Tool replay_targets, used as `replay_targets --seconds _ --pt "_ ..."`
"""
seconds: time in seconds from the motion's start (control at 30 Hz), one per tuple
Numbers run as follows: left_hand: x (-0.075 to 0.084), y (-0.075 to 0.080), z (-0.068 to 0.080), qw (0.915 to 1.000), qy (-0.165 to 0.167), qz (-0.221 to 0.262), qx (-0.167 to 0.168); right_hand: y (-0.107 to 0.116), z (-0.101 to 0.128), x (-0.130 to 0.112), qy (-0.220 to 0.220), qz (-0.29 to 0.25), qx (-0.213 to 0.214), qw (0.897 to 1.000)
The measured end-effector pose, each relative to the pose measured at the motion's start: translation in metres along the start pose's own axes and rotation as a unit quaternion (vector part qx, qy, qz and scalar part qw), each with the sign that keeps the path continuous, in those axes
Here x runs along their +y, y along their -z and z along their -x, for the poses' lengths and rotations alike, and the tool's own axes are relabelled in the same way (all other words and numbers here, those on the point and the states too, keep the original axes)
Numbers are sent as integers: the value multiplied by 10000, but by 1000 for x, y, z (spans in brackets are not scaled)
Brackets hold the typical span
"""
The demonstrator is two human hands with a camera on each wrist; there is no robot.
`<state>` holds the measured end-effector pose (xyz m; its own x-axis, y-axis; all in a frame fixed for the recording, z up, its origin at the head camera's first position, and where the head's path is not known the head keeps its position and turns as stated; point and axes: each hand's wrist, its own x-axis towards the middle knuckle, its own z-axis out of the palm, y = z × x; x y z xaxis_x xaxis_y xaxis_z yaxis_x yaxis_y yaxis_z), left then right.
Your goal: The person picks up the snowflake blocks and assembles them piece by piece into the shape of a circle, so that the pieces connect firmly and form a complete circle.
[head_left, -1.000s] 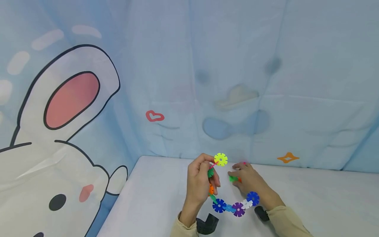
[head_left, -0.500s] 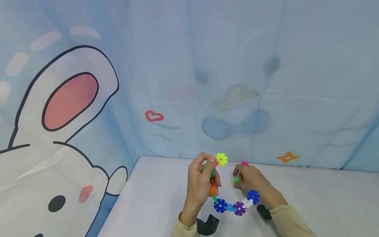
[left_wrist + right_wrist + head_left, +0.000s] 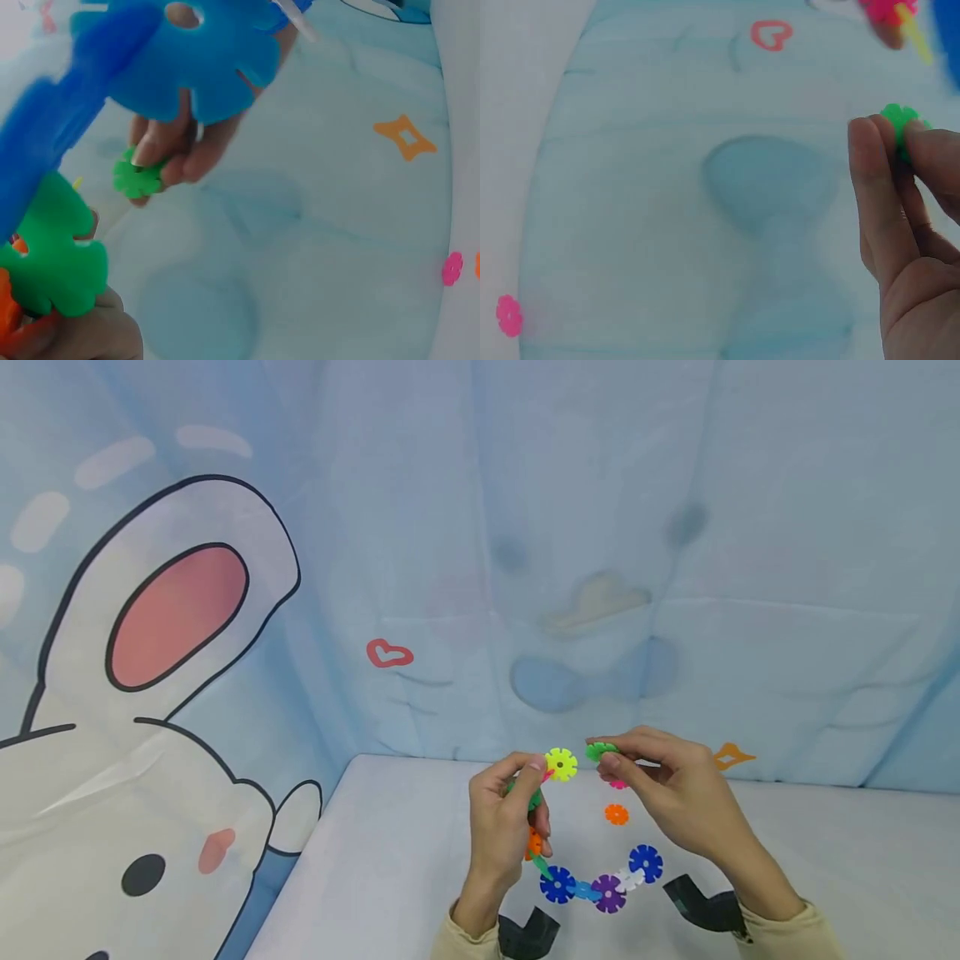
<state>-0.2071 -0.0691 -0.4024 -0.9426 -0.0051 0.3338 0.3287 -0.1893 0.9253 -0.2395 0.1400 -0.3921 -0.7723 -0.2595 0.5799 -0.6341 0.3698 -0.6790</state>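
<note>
In the head view my left hand (image 3: pixel 497 827) grips a chain of interlocking plastic snowflake discs. A yellow disc (image 3: pixel 561 765) stands at the chain's upper end, beside my thumb and index finger. Lower down, the chain curves right through a purple disc (image 3: pixel 608 893) to a blue disc (image 3: pixel 646 863). My right hand (image 3: pixel 686 797) pinches a loose green disc (image 3: pixel 600 751) between thumb and fingers, just right of the yellow one and apart from it. The right wrist view also has this green disc (image 3: pixel 900 120) between the fingertips. My left fingers hide part of the chain.
An orange disc (image 3: pixel 617 814) lies loose on the white table (image 3: pixel 405 860). A pink disc (image 3: pixel 618 783) lies behind it, partly covered by my right hand. Black wrist straps (image 3: pixel 528 935) show near both sleeves. A printed blue curtain (image 3: pixel 450 568) rises behind the table.
My right hand has picked the green disc off the table and raised it close to the yellow disc. The orange disc now shows uncovered. My left hand has barely moved.
</note>
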Motion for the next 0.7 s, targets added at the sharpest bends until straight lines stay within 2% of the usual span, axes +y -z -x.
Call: replay_targets --seconds 0.1,0.23,0.43,0.7 --pt "1 -1 1 9999 41 83 -95 0 3 -12 -87 -183 91 9998" --pt "2 -2 2 9994 119 192 -249 -2 5 -18 -105 -197 418 9989" --pt "5 -4 3 9989 140 324 -322 -7 3 -20 368 -124 642 9972" --pt "10 -8 6 9982 160 447 -379 -9 3 -21 891 302 914 9914"
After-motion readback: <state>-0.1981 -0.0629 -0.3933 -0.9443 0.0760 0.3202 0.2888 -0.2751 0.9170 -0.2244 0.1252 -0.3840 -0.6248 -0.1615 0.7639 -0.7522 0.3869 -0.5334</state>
